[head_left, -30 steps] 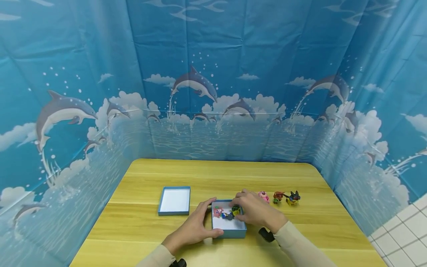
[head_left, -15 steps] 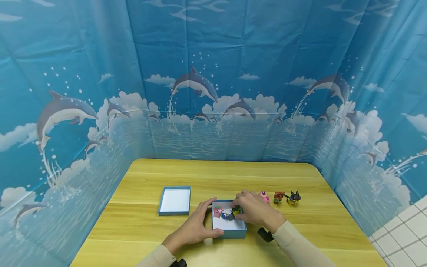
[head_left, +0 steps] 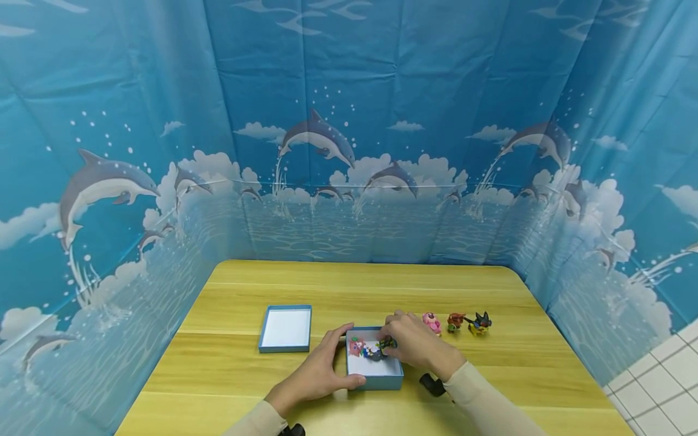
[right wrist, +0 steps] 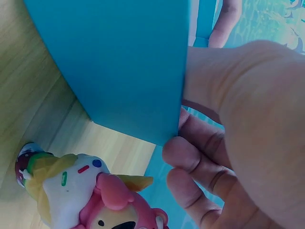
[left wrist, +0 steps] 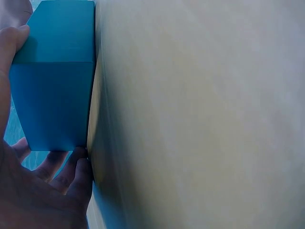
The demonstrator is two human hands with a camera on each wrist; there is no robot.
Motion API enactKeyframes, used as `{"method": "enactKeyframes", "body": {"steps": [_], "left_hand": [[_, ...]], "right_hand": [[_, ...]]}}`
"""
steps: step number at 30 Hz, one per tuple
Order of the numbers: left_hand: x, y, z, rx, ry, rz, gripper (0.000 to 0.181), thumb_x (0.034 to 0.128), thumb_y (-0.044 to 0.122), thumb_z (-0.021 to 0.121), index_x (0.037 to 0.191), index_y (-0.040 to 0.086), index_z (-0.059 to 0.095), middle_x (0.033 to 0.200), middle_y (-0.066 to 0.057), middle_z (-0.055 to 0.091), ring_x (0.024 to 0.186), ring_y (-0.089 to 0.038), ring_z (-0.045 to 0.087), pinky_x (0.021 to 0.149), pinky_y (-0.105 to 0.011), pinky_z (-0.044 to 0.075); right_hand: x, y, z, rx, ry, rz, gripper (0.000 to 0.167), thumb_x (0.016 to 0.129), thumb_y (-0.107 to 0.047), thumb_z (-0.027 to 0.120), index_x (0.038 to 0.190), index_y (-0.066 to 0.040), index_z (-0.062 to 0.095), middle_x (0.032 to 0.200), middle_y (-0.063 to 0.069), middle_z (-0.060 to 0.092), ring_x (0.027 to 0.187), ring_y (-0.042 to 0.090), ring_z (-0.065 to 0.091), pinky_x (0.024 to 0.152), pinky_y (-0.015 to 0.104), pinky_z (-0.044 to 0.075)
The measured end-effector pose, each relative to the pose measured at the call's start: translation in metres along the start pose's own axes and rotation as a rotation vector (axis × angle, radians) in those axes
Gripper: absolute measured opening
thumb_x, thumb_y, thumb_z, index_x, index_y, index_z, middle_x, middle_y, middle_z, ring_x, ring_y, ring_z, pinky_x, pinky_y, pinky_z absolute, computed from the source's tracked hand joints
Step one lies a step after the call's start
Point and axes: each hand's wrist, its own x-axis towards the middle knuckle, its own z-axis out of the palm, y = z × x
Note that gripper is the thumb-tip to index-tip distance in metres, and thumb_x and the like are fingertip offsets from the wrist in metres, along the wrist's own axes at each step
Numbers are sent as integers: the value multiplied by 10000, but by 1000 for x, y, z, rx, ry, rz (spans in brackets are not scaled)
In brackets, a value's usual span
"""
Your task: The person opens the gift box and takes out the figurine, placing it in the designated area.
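The right hand (head_left: 411, 344) pinches a dark-green figurine (head_left: 388, 343) inside the blue box (head_left: 382, 382). At its left, the left hand (head_left: 322, 372) grips the box's near and left sides, seemingly to steady it. Beyond the right hand sits a pink toy (head_left: 431, 323). Since a second ago, the pinched figurine shows less yellow, perhaps turned.

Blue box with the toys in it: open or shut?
Open: the box shows its white floor and toys inside; what looks like its lid lies apart.
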Motion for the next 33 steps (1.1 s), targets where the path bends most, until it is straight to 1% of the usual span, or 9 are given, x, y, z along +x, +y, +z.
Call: {"method": "enactKeyframes", "body": {"steps": [3, 9, 16, 24, 28, 33], "left_hand": [[-1, 0, 0, 0, 0, 1, 1167, 976, 687, 884, 1866, 282, 248, 1821, -84, 443, 1660, -330, 521, 1331, -676, 468], [-1, 0, 0, 0, 0, 1, 1163, 978, 680, 887, 1867, 286, 249, 1826, -93, 441, 1659, -331, 519, 1329, -670, 470], [0, -1, 1, 12, -5, 7, 1156, 987, 664, 888, 1867, 276, 246, 1828, -87, 440, 1655, -337, 519, 1321, -658, 484], [-1, 1, 0, 2, 2, -3, 1161, 979, 667, 895, 1865, 279, 253, 1830, -82, 438, 1655, -335, 523, 1328, -662, 476], [-2, 3, 0, -5, -2, -13, 1161, 971, 688, 890, 1862, 298, 257, 1842, -87, 425, 1662, -335, 517, 1326, -670, 474], [-2, 4, -1, -2, 0, -9, 1148, 978, 681, 886, 1862, 317, 249, 1844, -91, 422, 1663, -348, 514, 1326, -681, 471]], "right_hand": [[0, 0, 1, 10, 5, -2, 205, 922, -139, 1009, 1113, -134, 933, 1026, -12, 837, 919, 125, 641, 817, 399, 582], [-2, 2, 1, 30, 6, 13, 158, 948, -135, 988, 1095, -150, 932, 1034, -26, 833, 934, 107, 631, 838, 388, 581], [-3, 3, 2, 51, 31, 11, 143, 945, -120, 987, 1061, -166, 918, 1041, -34, 837, 946, 109, 638, 852, 398, 579], [-4, 3, 2, 67, 44, 9, 150, 947, -135, 989, 1006, -226, 884, 1030, -96, 823, 948, 70, 609, 862, 381, 554], [-6, 2, 1, 74, 51, 5, 161, 953, -139, 984, 993, -246, 871, 1037, -104, 816, 973, 79, 623, 871, 384, 545], [-6, 2, -1, 65, 70, 11, 164, 962, -163, 977, 1018, -276, 873, 1071, -113, 799, 1028, 114, 665, 883, 396, 542]]}}
